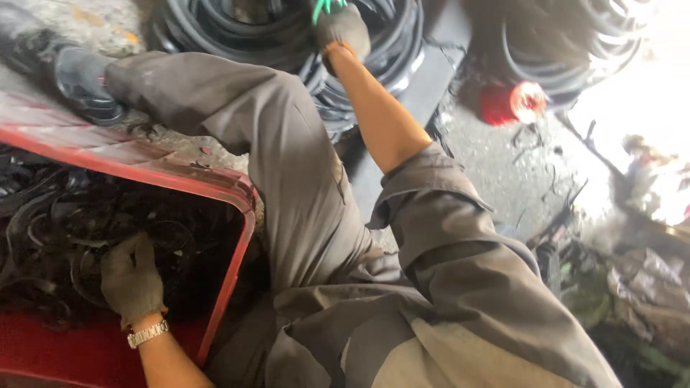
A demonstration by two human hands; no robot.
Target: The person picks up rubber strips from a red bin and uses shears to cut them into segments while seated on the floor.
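My left hand (131, 279), in a dark work glove with a metal watch at the wrist, reaches into a red bin (237, 215) and rests on a tangle of black rubber strips (65, 230); its fingers are buried among them. My right hand (342, 30), also gloved, stretches forward to a coil of black rubber rings (251, 32) at the top of the view and grips something with a green handle. My grey-trousered leg (287, 165) lies between the two hands.
A black shoe (83, 79) sits at the upper left on the gritty floor. A red cylindrical object (512, 103) lies to the right, near more black coils (575, 43). Scraps and debris pile up at the right edge.
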